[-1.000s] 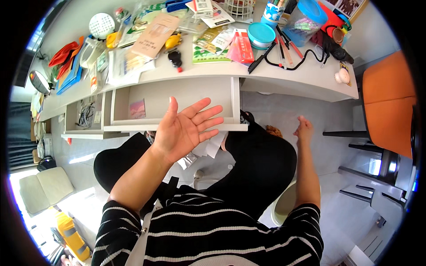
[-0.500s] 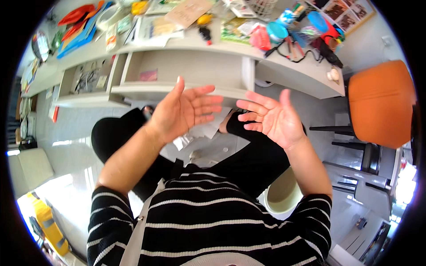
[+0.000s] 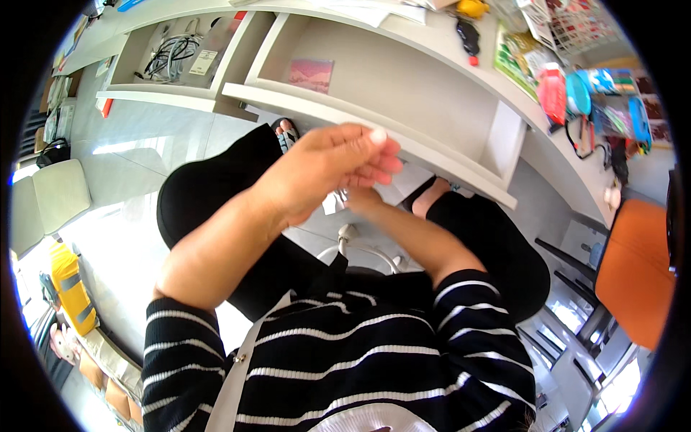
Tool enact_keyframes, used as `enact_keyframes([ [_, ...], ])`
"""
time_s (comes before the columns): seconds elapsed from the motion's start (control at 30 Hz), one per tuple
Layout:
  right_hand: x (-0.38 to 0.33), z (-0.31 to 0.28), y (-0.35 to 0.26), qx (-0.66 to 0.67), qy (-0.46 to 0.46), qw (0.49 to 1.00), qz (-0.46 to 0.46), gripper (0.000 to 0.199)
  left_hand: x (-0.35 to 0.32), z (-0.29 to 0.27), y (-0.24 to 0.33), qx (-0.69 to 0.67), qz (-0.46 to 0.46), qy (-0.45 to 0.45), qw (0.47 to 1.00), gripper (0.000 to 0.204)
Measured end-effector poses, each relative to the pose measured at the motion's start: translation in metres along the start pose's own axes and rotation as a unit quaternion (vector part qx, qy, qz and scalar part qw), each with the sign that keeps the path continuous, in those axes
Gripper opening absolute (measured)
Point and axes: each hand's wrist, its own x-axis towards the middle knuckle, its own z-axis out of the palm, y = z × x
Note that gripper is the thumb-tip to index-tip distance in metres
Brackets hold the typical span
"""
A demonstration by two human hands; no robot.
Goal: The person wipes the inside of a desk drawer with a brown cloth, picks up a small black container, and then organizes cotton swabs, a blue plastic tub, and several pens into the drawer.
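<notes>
My left hand [image 3: 327, 162] hovers just in front of the pulled-out wide drawer [image 3: 389, 129]. Its fingers are loosely bent and apart, with the thumb on top and nothing seen in them. Lower down, my right hand [image 3: 366, 203] reaches across, partly hidden behind the left and blurred; its fingers do not show. Beside it, over the floor between my legs, is a whitish scrap [image 3: 332, 203], possibly paper; whether the hand touches it I cannot tell. A pink picture card [image 3: 311, 75] lies inside the wide drawer.
A smaller open drawer [image 3: 169, 57] at the left holds coiled cables [image 3: 171, 57]. On the desktop at right stand a white wire basket [image 3: 576, 29] and pens and cups. An orange chair [image 3: 637, 273] is at the right, a yellow case [image 3: 72, 288] at the left.
Both hands were raised, palms up and fingers spread. The left has turned over; the right has swung left and down behind it. The view has shifted left and rotated.
</notes>
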Motion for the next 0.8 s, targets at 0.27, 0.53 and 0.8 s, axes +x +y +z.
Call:
enact_keyframes([
  [0.27, 0.026, 0.035, -0.043, 0.114, 0.107, 0.988, -0.006, 0.066, 0.000, -0.020, -0.010, -0.047, -0.024, 0.042, 0.998, 0.038],
  [0.53, -0.001, 0.014, 0.068, -0.059, 0.113, 0.941, 0.315, 0.084, -0.012, -0.013, -0.016, -0.041, -0.025, 0.006, 0.999, 0.037],
  [0.8, -0.019, 0.048, 0.075, -0.074, 0.115, 0.963, 0.234, 0.039, -0.019, -0.007, -0.034, -0.024, -0.051, 0.004, 0.998, 0.036],
])
